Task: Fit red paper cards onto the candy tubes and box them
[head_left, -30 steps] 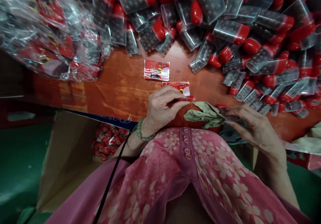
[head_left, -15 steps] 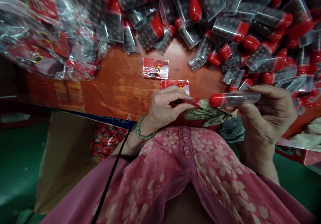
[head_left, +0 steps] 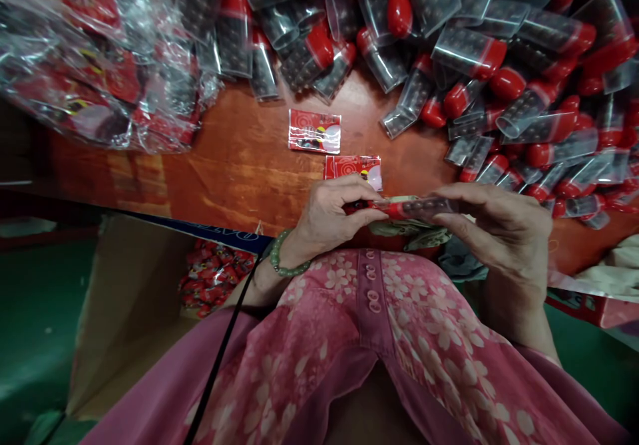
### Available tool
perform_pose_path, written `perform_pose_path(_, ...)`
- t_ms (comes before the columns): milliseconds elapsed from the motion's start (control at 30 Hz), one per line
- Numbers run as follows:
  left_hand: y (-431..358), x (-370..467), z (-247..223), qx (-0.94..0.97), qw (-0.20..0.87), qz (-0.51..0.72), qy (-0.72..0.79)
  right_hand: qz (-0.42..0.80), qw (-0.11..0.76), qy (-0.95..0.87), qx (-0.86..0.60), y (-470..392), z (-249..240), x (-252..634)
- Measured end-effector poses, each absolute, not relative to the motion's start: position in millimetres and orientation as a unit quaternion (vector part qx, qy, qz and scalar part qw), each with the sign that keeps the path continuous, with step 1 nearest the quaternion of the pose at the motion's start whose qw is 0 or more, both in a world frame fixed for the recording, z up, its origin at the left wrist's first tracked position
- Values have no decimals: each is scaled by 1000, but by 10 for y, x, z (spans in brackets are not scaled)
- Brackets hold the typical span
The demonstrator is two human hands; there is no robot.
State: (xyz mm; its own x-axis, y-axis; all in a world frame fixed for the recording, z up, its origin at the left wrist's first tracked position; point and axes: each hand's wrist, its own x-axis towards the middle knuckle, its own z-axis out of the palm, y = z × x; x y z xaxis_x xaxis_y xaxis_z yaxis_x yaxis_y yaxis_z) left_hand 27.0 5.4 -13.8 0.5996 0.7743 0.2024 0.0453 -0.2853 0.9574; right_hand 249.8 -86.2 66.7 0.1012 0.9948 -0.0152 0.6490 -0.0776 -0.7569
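Observation:
My left hand (head_left: 337, 211) pinches a small red printed packet (head_left: 363, 205) between thumb and fingers, most of it hidden by them. My right hand (head_left: 504, 229) grips the far end of a clear red-capped tube (head_left: 429, 207) filled with dark beads. The tube lies level, its red end at the packet by my left fingertips; whether it is inside the packet I cannot tell. Two flat red packets, one nearer (head_left: 344, 167) and one farther (head_left: 314, 132), lie on the wooden table (head_left: 239, 159) beyond my left hand.
Many similar red-capped tubes (head_left: 469, 51) are heaped along the back and right. A clear plastic bag (head_left: 124, 106) of red packets sits at the left. Below the table edge, a cardboard box (head_left: 134, 305) holds red packets (head_left: 217, 275). Crumpled cloth (head_left: 426, 237) lies behind the tube.
My right hand has moved left with the tube, bringing its red end from a gap away to the packet. My left hand stays nearly in place. The view has shifted slightly.

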Motion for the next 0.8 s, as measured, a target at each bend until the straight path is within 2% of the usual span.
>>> perform_pose_path(167,48,268,-120,746,528,328,238,331,315,-612,-646,-733,714,2486)
perform_pose_path(300,74,230,-106,735,539,315,265,325,338,-604,-644,-711,661,2436)
perform_pose_path(567,65,206,-75,715,593,251,273,403,288,-580,-646,-728,473,2382)
perform_pose_path(800,78,91,-71,707,619,188,286,391,329,-524,-681,-741,430,2506)
